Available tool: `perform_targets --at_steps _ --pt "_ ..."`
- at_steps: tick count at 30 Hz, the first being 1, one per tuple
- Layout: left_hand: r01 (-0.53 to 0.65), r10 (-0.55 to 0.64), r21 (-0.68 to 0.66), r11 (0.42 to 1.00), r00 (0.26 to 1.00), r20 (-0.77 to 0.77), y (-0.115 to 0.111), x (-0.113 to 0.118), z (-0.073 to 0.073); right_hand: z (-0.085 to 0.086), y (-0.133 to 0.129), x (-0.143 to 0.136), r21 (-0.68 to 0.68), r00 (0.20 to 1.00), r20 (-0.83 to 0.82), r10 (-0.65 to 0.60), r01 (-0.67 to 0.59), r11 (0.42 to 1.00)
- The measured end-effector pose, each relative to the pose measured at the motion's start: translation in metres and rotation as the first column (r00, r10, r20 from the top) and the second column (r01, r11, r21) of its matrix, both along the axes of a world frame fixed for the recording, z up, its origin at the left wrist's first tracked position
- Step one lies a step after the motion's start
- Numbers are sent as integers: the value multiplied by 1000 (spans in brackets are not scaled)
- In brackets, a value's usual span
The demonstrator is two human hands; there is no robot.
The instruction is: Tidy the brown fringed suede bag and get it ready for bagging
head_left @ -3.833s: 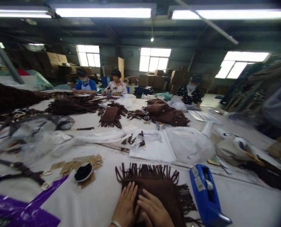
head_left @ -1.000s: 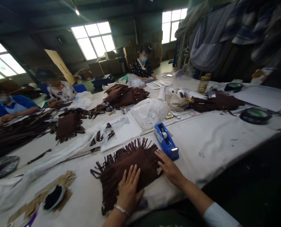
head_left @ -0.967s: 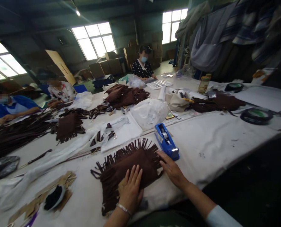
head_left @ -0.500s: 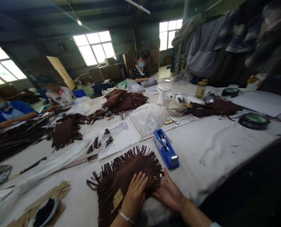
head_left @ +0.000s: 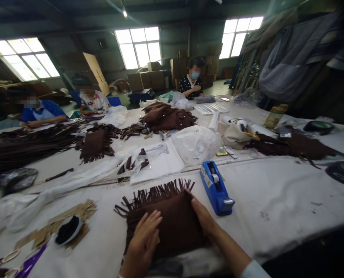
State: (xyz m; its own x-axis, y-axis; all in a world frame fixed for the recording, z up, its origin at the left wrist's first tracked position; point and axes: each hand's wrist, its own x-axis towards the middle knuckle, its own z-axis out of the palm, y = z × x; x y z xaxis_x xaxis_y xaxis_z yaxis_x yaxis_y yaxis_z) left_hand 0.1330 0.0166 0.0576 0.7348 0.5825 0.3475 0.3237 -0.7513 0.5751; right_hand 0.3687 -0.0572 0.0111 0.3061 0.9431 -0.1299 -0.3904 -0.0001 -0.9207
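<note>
A dark brown fringed bag (head_left: 172, 222) lies on the white-covered table in front of me, its fringe spread along the far and left sides. My left hand (head_left: 144, 241) rests over the bag's left part, fingers stretched out and holding nothing. At the right edge, my right hand (head_left: 205, 218) grips the bag, with some of its fingers hidden behind the edge. Just beyond that hand stands a blue tape dispenser (head_left: 217, 189). Part of the bag's near edge lies by some clear plastic.
Brown fringed bags (head_left: 167, 117) are heaped farther back, near a clear plastic bag (head_left: 193, 144). Brown straps (head_left: 134, 162) lie on white paper. A small bowl of black material (head_left: 68, 230) sits at left on brown card pieces. Several co-workers sit across the table.
My left hand has shifted left off the bag's middle. The right hand has moved up along the right edge; the metal ring and tan tag seen before no longer show. The view has turned left.
</note>
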Motion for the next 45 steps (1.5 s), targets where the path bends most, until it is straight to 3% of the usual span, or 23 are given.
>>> perform_targets --at_steps 1,2,4,5,6,7,8,10,12,13,15,17,19,25,30,36,41,43,45 --pt "-150 154 -90 984 987 37 6 -14 -2 -2 2 -5 -12 980 188 63 -62 998" --pt "-295 309 -204 933 950 42 12 -28 -5 -6 4 -10 -41 904 408 131 -126 991" --pt "-502 554 -438 745 833 -13 20 -56 -16 -10 7 -20 -148 579 780 236 -196 969" --pt "-545 632 -546 637 774 -36 22 -68 -22 -11 7 -23 -194 427 864 266 -206 959" --pt "-546 689 -647 532 723 -43 23 -78 -29 -10 6 -25 -221 351 890 291 -226 949" --pt "-508 732 -742 437 680 -34 23 -87 -36 -7 4 -25 -232 333 888 315 -267 935" --pt "-436 766 -826 359 642 -6 23 -94 -41 -2 0 -24 -218 365 872 327 -308 926" --pt "-250 808 -939 236 587 47 23 -103 -49 8 -11 -16 -125 549 787 282 -305 944" --pt "-108 807 -984 143 589 53 27 -107 -49 14 -21 -1 -8 819 570 73 -83 997" --pt "-67 794 -993 95 607 35 31 -108 -47 14 -25 8 -13 910 410 -59 71 997" --pt "-34 755 -999 -18 654 -36 43 -109 -41 9 -27 26 -181 974 92 -207 221 958" --pt "-40 697 -991 -130 707 -120 60 -110 -36 1 -21 40 -378 975 -143 -171 106 920" --pt "-43 608 -977 -209 777 -164 77 -112 -34 -3 -7 46 -456 950 -304 -67 -83 886" --pt "80 314 -929 -360 948 -40 119 -104 -38 15 62 35 -419 821 -512 253 -496 760" --pt "162 212 -858 -487 975 64 150 -68 -39 23 108 28 -409 750 -580 317 -605 683" --pt "103 94 -820 -562 994 61 181 -31 -45 8 147 27 -356 700 -579 417 -678 643" --pt "122 45 -842 -526 992 116 187 -12 -59 -4 165 22 -374 702 -489 519 -705 602" --pt "137 28 -872 -469 990 141 187 -8 -59 1 169 22 -385 706 -414 575 -708 593" --pt "174 -15 -922 -346 982 191 185 -7 -51 13 171 23 -398 755 -254 604 -651 647"
